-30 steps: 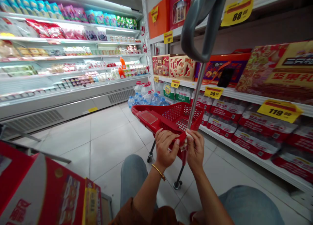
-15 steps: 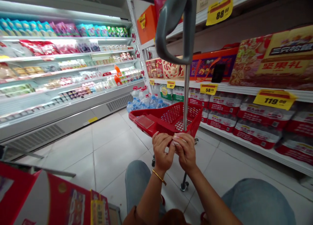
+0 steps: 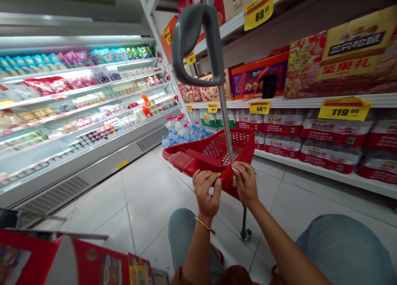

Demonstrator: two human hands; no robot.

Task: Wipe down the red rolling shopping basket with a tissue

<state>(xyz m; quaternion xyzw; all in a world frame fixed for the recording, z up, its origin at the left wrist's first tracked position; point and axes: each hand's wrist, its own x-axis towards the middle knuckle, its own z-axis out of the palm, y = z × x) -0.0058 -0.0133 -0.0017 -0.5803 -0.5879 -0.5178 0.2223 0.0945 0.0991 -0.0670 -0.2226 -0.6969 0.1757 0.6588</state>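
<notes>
Hands first: what is the left hand (image 3: 205, 193) doing?

It is curled shut on the red rim of the basket (image 3: 217, 153).

And the right hand (image 3: 245, 185)?

Its fingers pinch that rim too, just beside the pole (image 3: 225, 124). Something small may be in them, but I can't tell.

Where is the basket?

On the floor (image 3: 149, 206), in front of the knees (image 3: 187, 231). Water packs (image 3: 330, 130) sit to its right, and cold shelves (image 3: 93, 107) to its left.
</notes>
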